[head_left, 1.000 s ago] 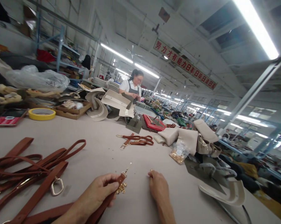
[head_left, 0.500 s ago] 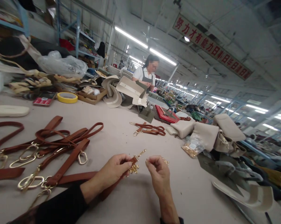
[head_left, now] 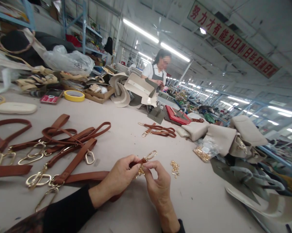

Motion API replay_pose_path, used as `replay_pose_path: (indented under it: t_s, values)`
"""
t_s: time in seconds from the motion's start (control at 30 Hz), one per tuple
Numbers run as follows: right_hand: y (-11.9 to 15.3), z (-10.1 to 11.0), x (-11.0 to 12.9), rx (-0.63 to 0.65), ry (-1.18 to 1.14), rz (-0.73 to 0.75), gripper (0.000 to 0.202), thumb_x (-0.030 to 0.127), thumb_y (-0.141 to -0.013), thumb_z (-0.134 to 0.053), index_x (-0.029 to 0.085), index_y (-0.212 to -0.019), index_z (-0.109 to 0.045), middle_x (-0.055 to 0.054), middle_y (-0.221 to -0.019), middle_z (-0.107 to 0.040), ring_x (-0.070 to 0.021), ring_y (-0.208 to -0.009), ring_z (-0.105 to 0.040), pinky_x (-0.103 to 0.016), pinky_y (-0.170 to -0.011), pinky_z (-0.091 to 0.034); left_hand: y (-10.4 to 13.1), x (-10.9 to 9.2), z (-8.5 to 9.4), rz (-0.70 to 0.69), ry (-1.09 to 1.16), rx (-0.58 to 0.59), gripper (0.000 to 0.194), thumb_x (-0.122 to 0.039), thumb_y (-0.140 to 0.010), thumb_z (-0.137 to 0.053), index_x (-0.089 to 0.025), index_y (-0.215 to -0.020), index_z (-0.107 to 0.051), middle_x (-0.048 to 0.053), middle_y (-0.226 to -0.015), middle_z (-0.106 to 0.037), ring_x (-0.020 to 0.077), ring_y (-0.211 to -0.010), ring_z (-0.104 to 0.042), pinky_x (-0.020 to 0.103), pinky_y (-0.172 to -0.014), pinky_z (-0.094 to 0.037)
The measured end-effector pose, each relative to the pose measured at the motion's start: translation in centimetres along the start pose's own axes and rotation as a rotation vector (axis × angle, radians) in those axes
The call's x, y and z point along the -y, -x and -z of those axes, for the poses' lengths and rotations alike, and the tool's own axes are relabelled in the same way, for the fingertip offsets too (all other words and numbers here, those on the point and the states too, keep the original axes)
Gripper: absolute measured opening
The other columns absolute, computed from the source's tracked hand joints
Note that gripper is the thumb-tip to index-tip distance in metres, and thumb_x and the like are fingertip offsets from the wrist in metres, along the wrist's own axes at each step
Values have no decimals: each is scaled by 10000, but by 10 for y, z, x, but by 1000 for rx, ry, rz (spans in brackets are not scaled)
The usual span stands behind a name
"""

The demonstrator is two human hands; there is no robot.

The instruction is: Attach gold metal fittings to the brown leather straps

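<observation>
Grey work surface (head_left: 126, 136) is spanning the whole lower view, carrying everything below. A person in a dark apron (head_left: 158, 72) is standing at its far end, handling cream panels (head_left: 136, 90). Cream handbags (head_left: 223, 136) are lying at the right edge, with a clear bag of gold fittings (head_left: 205, 150) just beside them. A heap of brown leather straps (head_left: 63, 142) with gold clasps is lying at left, well apart from a smaller strap bundle (head_left: 159, 129) farther back. A yellow tape roll (head_left: 74, 95) and a red calculator (head_left: 51, 96) are sitting near the far left. Left hand (head_left: 120, 176) is closing its fingers around the end of a brown strap (head_left: 87, 177), which is trailing leftward along the surface. Right hand (head_left: 158, 186) is pinching thumb and forefinger together on small gold hardware at that strap end, touching the left fingertips. A gold snap hook (head_left: 151, 155) is sticking up from the strap end. A small cluster of gold rings (head_left: 175, 167) is lying just right of both hands.
</observation>
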State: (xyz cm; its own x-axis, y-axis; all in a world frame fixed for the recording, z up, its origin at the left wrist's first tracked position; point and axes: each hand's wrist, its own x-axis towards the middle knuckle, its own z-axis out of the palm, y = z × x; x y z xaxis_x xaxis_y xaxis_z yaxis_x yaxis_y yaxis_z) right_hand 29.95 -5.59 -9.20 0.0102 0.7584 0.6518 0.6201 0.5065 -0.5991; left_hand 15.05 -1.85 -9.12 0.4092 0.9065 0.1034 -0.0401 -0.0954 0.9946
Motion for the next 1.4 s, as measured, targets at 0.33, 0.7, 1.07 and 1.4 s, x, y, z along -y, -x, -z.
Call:
replay_pose_path:
  t_s: [0.33,0.7,1.07,1.4]
  values:
    - [-2,0,6,17,92,74,154,131,-873,-533,222,-770,-602,-22,-793,-686,-163,-789,-641,-291,-728,-503,2,-3,0,-48,-90,2,164,-256,-847,-491,-172,-810,-627,3,-746,-599,152,-696,-526,216,-640,-405]
    - [-4,-7,2,-35,-381,-402,109,232,-790,-653,206,-836,-557,26,-768,-582,-135,-728,-579,-265,-691,-488,3,-11,2,-95,-145,28,139,-227,-845,-511,-176,-828,-639,-1,-772,-610,154,-748,-539,231,-698,-397]
    - [-5,-10,1,-84,-585,-556,288,361,-777,-678,192,-974,-552,6,-778,-615,-149,-733,-604,-272,-679,-505,-2,-7,4,36,13,50,244,-382,-823,-554,-159,-735,-598,-21,-638,-536,143,-628,-472,234,-599,-373]
    - [-12,-10,21,191,-588,-467,161,295,-821,-601,169,-840,-700,-9,-757,-663,-160,-728,-591,-266,-695,-490,10,-9,-3,-118,-128,-94,216,-360,-878,-521,-187,-784,-611,1,-723,-627,164,-694,-552,240,-639,-417]
